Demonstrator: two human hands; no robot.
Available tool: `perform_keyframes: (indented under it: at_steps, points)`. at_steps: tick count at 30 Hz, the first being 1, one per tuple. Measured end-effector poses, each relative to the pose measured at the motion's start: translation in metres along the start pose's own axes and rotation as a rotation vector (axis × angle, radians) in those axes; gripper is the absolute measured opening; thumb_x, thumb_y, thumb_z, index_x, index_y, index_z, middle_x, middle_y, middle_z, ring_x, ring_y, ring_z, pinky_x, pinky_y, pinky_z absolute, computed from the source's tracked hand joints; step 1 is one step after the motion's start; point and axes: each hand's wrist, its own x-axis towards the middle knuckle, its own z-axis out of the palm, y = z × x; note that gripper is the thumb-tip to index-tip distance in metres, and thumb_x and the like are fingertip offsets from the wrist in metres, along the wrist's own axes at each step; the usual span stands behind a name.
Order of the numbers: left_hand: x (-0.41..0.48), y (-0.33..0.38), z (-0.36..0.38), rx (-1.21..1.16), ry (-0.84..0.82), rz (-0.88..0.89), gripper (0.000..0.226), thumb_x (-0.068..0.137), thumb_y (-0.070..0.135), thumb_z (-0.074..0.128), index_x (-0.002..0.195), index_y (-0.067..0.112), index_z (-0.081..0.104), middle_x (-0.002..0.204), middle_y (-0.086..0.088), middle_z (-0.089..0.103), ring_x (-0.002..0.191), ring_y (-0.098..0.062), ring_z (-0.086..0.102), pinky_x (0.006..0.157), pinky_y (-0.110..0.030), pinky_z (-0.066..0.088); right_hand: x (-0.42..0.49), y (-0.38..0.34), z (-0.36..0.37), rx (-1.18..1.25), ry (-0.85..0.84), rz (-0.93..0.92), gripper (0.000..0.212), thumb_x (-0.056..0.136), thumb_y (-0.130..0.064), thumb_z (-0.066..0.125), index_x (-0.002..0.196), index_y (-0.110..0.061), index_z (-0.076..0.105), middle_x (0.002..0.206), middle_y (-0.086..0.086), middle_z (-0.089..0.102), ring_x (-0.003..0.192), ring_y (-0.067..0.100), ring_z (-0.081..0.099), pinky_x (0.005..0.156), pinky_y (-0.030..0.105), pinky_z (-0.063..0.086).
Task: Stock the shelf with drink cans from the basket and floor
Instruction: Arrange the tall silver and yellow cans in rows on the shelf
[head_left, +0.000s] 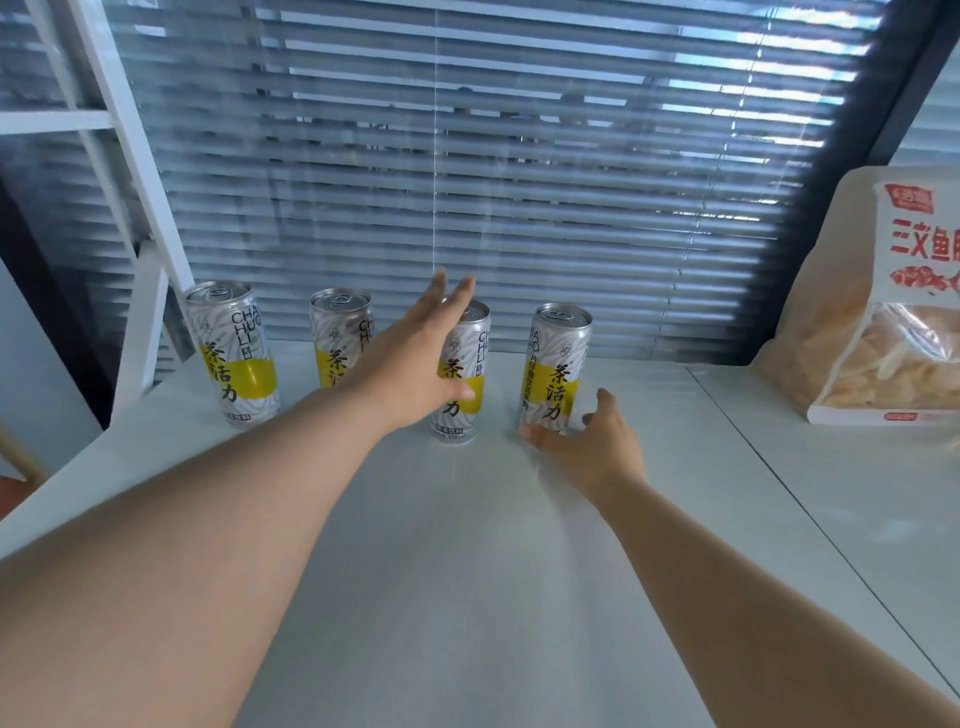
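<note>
Several tall silver-and-yellow drink cans stand upright in a row at the back of the white shelf top (467, 545). The leftmost can (234, 358) and the second can (335, 338) stand untouched. My left hand (415, 358) is spread with straight fingers in front of the third can (465, 374), covering part of it, and holds nothing. The rightmost can (558, 369) stands beside my right hand (587, 436), whose fingers lie loosely open at the can's base without gripping it. No basket is in view.
A large snack bag (883, 312) with red print stands at the right on the neighbouring shelf panel. Window blinds (493, 182) close off the back. A white frame upright (140, 171) rises at the left. The shelf's left edge drops off near the leftmost can.
</note>
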Motion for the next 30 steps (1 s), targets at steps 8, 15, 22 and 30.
perform_keyframes:
  at_steps: [8, 15, 22, 30]
  points:
    - [-0.027, 0.013, 0.001, -0.086, 0.346, 0.036, 0.079, 0.086, 0.016, 0.062, 0.151, 0.021, 0.019, 0.155, -0.008, 0.025, 0.139, -0.025, 0.033, 0.109, -0.033, 0.030, -0.032, 0.006, -0.019, 0.165, -0.002, -0.061, 0.088, 0.074, -0.046, 0.079, 0.145, -0.021, 0.034, 0.137, 0.004, 0.049, 0.125, 0.020, 0.049, 0.098, 0.037, 0.045]
    - [-0.097, 0.023, 0.020, -0.388, 0.500, -0.403, 0.015, 0.090, 0.022, 0.056, 0.097, 0.012, 0.066, 0.101, -0.004, 0.066, 0.089, -0.023, 0.059, 0.072, -0.024, 0.036, -0.087, -0.006, -0.028, 0.331, 0.123, -0.029, 0.024, 0.093, -0.037, 0.056, 0.106, -0.017, 0.062, 0.088, -0.002, 0.060, 0.085, 0.019, 0.057, 0.084, 0.040, 0.051]
    - [-0.175, 0.035, 0.001, -0.776, 0.281, -0.602, 0.024, 0.074, 0.040, 0.054, 0.076, 0.018, 0.065, 0.078, -0.004, 0.070, 0.078, -0.030, 0.067, 0.083, -0.048, 0.055, -0.177, -0.015, -0.026, 0.446, 0.187, 0.033, 0.030, 0.095, -0.033, 0.050, 0.080, -0.009, 0.060, 0.076, 0.005, 0.060, 0.076, 0.029, 0.057, 0.077, 0.047, 0.052]
    - [-0.250, 0.094, -0.001, -0.859, 0.213, -0.525, 0.024, 0.089, 0.030, 0.056, 0.078, 0.011, 0.066, 0.072, 0.001, 0.068, 0.060, -0.017, 0.061, 0.074, -0.042, 0.055, -0.267, -0.002, -0.051, 0.490, 0.258, 0.013, 0.030, 0.102, -0.030, 0.041, 0.100, -0.012, 0.065, 0.079, 0.003, 0.067, 0.066, 0.014, 0.058, 0.057, 0.026, 0.044]
